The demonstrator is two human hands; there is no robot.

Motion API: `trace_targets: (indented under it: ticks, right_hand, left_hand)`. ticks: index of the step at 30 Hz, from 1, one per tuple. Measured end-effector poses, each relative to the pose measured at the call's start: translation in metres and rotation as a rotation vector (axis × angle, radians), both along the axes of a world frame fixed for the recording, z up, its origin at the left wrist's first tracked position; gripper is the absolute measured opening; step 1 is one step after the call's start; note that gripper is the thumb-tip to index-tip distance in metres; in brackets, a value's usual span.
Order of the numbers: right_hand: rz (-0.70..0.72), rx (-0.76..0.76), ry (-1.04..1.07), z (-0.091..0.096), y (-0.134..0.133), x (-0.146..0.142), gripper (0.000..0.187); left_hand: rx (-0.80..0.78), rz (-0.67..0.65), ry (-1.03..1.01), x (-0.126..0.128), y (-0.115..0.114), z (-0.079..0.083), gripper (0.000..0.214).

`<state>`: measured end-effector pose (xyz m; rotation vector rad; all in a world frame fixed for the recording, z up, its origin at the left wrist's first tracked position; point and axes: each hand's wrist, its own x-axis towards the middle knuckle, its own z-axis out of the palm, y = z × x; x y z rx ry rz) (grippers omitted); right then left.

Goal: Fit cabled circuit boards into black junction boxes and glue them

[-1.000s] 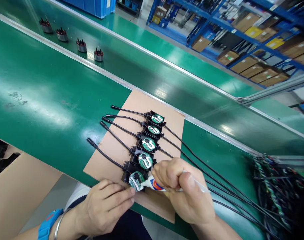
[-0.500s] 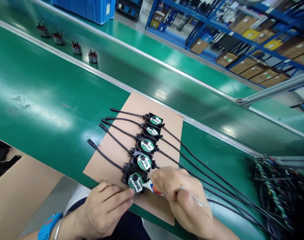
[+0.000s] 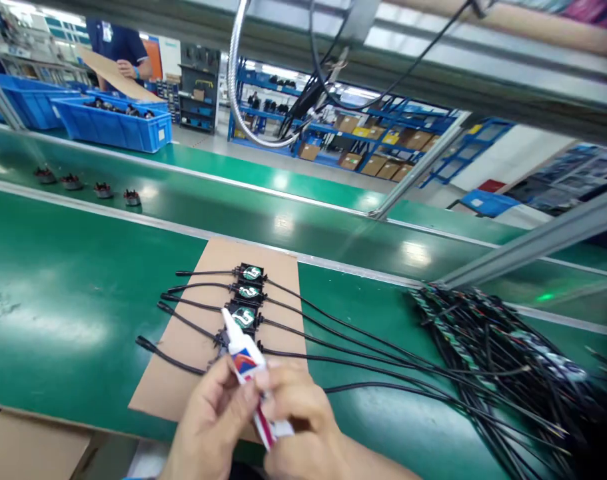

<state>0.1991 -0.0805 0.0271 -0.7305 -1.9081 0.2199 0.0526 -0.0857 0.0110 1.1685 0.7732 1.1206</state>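
Note:
Both hands are closed around a white glue tube [image 3: 246, 361] with a blue and red label, its long nozzle pointing up and away. My left hand [image 3: 210, 417] grips the tube's left side near the label. Fingers of my right hand [image 3: 303, 420] wrap its right side and lower end. Just past the nozzle, a row of black housings with round green circuit boards [image 3: 248, 292] lies on a brown cardboard sheet [image 3: 183, 380]. White paste lines show on the boards. The nearest housings are partly hidden by the tube and hands. Black cables [image 3: 343, 323] run out both sides.
A heap of black cables [image 3: 488, 360] lies at the right of the green bench [image 3: 58, 300]. Several motor stators [image 3: 103, 191] stand on the strip behind. Farther back are a blue bin [image 3: 113, 127] and a person [image 3: 118, 50] holding cardboard. A metal frame crosses overhead.
My left hand has moved from the nearest board onto the glue tube. The tube has lifted off that board and now points upward. The view has tilted up.

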Motion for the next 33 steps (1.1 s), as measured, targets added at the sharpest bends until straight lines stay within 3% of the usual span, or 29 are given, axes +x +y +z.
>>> trace_targets:
  ticks: [1, 3, 5, 8, 11, 13, 17, 19, 22, 25, 27, 29, 31, 32, 33]
  right_hand:
    - [-0.053, 0.071, 0.004, 0.004, 0.004, 0.001, 0.005]
    - [-0.153, 0.08, -0.007, 0.016, 0.01, 0.005, 0.026]
    - [-0.24, 0.02, -0.101, 0.027, 0.012, 0.01, 0.047]
    - [-0.264, 0.034, -0.192, 0.031, 0.021, 0.018, 0.046]
    - [-0.427, -0.216, -0.3, 0.024, 0.056, 0.042, 0.037]
    - [-0.65, -0.474, -0.375, 0.017, 0.096, 0.072, 0.034]
    - [-0.985, -0.688, -0.387, -0.005, 0.175, 0.148, 0.027]
    - [-1.075, -0.758, -0.414, -0.017, 0.198, 0.177, 0.026]
    - [-1.123, -0.785, -0.459, -0.026, 0.205, 0.195, 0.028]
    - [-1.072, -0.728, -0.494, -0.022, 0.184, 0.18, 0.03]
    - [-0.946, -0.662, -0.507, -0.017, 0.153, 0.156, 0.03]
    - [-0.692, -0.601, -0.516, -0.015, 0.11, 0.124, 0.019]
    - [-0.124, -0.482, -0.521, -0.02, 0.065, 0.093, 0.013]
    - [-0.001, -0.475, -0.54, -0.026, 0.045, 0.079, 0.014]
    - [0.025, -0.463, -0.544, -0.034, 0.03, 0.067, 0.016]
  left_hand:
    - [-0.056, 0.05, 0.001, 0.002, 0.006, 0.005, 0.036]
    - [-0.071, 0.106, 0.063, 0.006, 0.02, 0.015, 0.027]
    - [-0.03, 0.079, 0.112, 0.011, 0.035, 0.024, 0.022]
    - [-0.004, -0.02, 0.097, 0.02, 0.05, 0.03, 0.021]
    - [0.085, -0.071, 0.267, 0.018, 0.053, 0.028, 0.031]
    - [0.186, -0.018, 0.504, 0.003, 0.049, 0.023, 0.037]
    - [0.336, 0.128, 0.828, -0.049, 0.042, 0.006, 0.028]
    - [0.394, 0.165, 0.933, -0.074, 0.041, -0.006, 0.025]
    - [0.544, 0.175, 1.035, -0.094, 0.04, -0.021, 0.023]
    - [0.666, 0.085, 1.071, -0.097, 0.039, -0.029, 0.027]
    - [0.659, -0.019, 1.09, -0.094, 0.038, -0.032, 0.03]
    - [0.631, -0.09, 1.098, -0.09, 0.039, -0.036, 0.026]
    - [0.62, -0.116, 1.095, -0.089, 0.041, -0.039, 0.019]
    - [0.624, -0.122, 1.092, -0.088, 0.042, -0.041, 0.016]
    - [0.631, -0.128, 1.089, -0.088, 0.043, -0.041, 0.014]
